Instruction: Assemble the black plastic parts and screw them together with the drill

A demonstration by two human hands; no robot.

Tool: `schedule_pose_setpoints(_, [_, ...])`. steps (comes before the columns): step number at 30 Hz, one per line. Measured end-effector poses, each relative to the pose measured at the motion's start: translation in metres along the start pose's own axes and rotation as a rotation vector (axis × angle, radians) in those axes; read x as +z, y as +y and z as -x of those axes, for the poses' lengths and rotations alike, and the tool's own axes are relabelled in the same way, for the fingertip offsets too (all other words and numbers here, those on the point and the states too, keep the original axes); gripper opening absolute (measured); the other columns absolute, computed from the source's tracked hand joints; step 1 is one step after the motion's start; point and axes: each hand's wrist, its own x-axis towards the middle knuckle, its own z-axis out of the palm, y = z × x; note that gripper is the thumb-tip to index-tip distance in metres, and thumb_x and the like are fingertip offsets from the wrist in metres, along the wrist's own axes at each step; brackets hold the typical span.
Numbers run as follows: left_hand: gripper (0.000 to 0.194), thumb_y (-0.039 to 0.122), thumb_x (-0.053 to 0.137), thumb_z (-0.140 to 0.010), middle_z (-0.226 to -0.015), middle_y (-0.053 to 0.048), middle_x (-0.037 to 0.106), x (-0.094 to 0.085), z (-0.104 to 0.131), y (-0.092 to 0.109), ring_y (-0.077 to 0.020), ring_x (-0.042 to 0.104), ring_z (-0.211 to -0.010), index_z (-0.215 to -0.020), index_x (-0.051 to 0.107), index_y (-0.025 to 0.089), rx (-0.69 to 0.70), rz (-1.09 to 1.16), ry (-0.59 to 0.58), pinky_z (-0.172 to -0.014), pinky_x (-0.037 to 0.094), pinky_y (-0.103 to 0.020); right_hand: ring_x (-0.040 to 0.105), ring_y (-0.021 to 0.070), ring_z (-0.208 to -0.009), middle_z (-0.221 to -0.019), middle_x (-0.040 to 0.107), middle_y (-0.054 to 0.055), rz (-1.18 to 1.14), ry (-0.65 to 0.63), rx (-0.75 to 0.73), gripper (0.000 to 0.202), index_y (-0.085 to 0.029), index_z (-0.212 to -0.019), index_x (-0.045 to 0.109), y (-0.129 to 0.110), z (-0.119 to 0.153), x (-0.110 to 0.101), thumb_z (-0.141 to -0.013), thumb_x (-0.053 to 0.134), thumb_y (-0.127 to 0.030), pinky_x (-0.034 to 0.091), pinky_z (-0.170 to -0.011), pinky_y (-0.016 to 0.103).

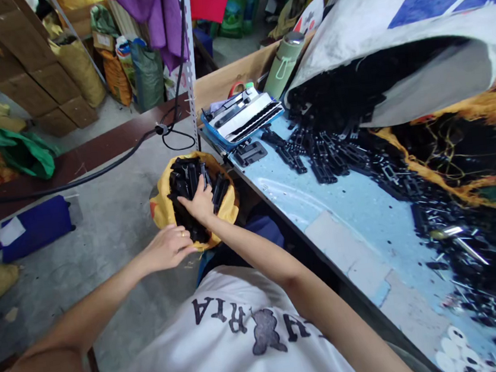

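A yellow sack (228, 212) with its mouth open stands on the floor beside the bench and holds black plastic parts (187, 178). My right hand (200, 202) reaches into the sack and lies on the black parts, thumb and fingers apart. At the sack's near left rim, my left hand (170, 246) has its fingers closed on the yellow edge; a ring shows on one finger.
On the right, a blue bench (321, 201) bears piles of black parts (334, 152), metal pins, a blue tray (244, 117) and a green bottle (284, 65). A black cable (126, 158) crosses on the left, near a blue object (35, 228) on the floor.
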Motion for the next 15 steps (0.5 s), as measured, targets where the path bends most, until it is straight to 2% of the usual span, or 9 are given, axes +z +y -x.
schedule_pose_setpoints(2, [0.031, 0.029, 0.045, -0.091, -0.063, 0.0, 0.055, 0.001, 0.004, 0.002, -0.0113, 0.05, -0.063, -0.066, 0.058, 0.017, -0.015, 0.013, 0.112, -0.063, 0.038, -0.025, 0.032, 0.0343, -0.13, -0.146, 0.018, 0.02, 0.021, -0.072, -0.025, 0.1, -0.021, -0.147, 0.0, 0.005, 0.014, 0.005, -0.074, 0.057, -0.058, 0.037, -0.096, 0.044])
schedule_pose_setpoints(4, [0.028, 0.027, 0.047, -0.09, -0.063, 0.0, 0.056, -0.001, 0.011, 0.0, -0.0103, 0.05, -0.06, -0.066, 0.058, 0.018, -0.037, 0.016, 0.182, -0.059, 0.038, -0.023, 0.032, 0.033, -0.131, -0.147, 0.016, 0.021, 0.042, -0.202, -0.042, 0.1, -0.018, -0.147, 0.0, 0.013, 0.028, 0.006, -0.075, 0.055, -0.061, 0.036, -0.098, 0.042])
schedule_pose_setpoints(6, [0.023, 0.026, 0.049, -0.089, -0.064, 0.0, 0.057, -0.005, 0.021, -0.004, -0.0101, 0.052, -0.061, -0.07, 0.06, 0.018, -0.034, 0.008, 0.182, -0.058, 0.038, -0.023, 0.039, 0.0301, -0.128, -0.145, 0.027, 0.02, 0.078, -0.332, -0.093, 0.094, -0.014, -0.147, 0.007, 0.023, 0.038, 0.0, -0.079, 0.045, -0.067, 0.036, -0.098, 0.039])
schedule_pose_setpoints(8, [0.022, 0.026, 0.049, -0.089, -0.066, 0.0, 0.059, -0.01, 0.029, -0.007, -0.0102, 0.054, -0.062, -0.073, 0.061, 0.018, -0.036, -0.006, 0.176, -0.059, 0.04, -0.022, 0.051, 0.0275, -0.117, -0.131, 0.049, 0.017, 0.168, -0.435, -0.19, 0.082, -0.014, -0.141, 0.032, 0.033, 0.044, -0.015, -0.082, 0.029, -0.071, 0.038, -0.094, 0.035])
schedule_pose_setpoints(10, [0.023, 0.028, 0.048, -0.089, -0.067, -0.001, 0.06, -0.014, 0.035, -0.01, -0.0104, 0.056, -0.063, -0.073, 0.062, 0.018, -0.071, -0.027, 0.181, -0.059, 0.04, -0.022, 0.06, 0.0261, -0.1, -0.105, 0.066, 0.015, 0.323, -0.53, -0.357, 0.079, -0.015, -0.115, 0.061, 0.041, 0.045, -0.036, -0.083, 0.018, -0.073, 0.04, -0.086, 0.033])
schedule_pose_setpoints(11, [0.026, 0.03, 0.047, -0.09, -0.066, -0.001, 0.061, -0.016, 0.036, -0.01, -0.0106, 0.056, -0.063, -0.073, 0.062, 0.019, -0.093, -0.042, 0.169, -0.059, 0.04, -0.022, 0.063, 0.0258, -0.092, -0.092, 0.068, 0.014, 0.413, -0.567, -0.479, 0.079, -0.016, -0.098, 0.068, 0.044, 0.042, -0.049, -0.082, 0.018, -0.074, 0.04, -0.084, 0.034])
schedule_pose_setpoints(13, [0.034, 0.037, 0.043, -0.091, -0.065, -0.002, 0.062, -0.02, 0.033, -0.011, -0.0121, 0.058, -0.062, -0.07, 0.063, 0.019, -0.161, -0.094, 0.098, -0.058, 0.041, -0.023, 0.063, 0.025, -0.083, -0.077, 0.068, 0.014, 0.569, -0.584, -0.75, 0.075, -0.014, -0.078, 0.069, 0.049, 0.034, -0.077, -0.079, 0.026, -0.076, 0.039, -0.083, 0.035])
schedule_pose_setpoints(15, [0.042, 0.044, 0.038, -0.09, -0.067, -0.004, 0.065, -0.024, 0.022, -0.016, -0.0161, 0.061, -0.064, -0.07, 0.065, 0.02, -0.3, -0.19, -0.026, -0.061, 0.043, -0.026, 0.063, 0.0239, -0.08, -0.074, 0.068, 0.014, 0.649, -0.529, -0.943, 0.07, -0.013, -0.078, 0.068, 0.05, 0.025, -0.104, -0.078, 0.036, -0.075, 0.038, -0.084, 0.036])
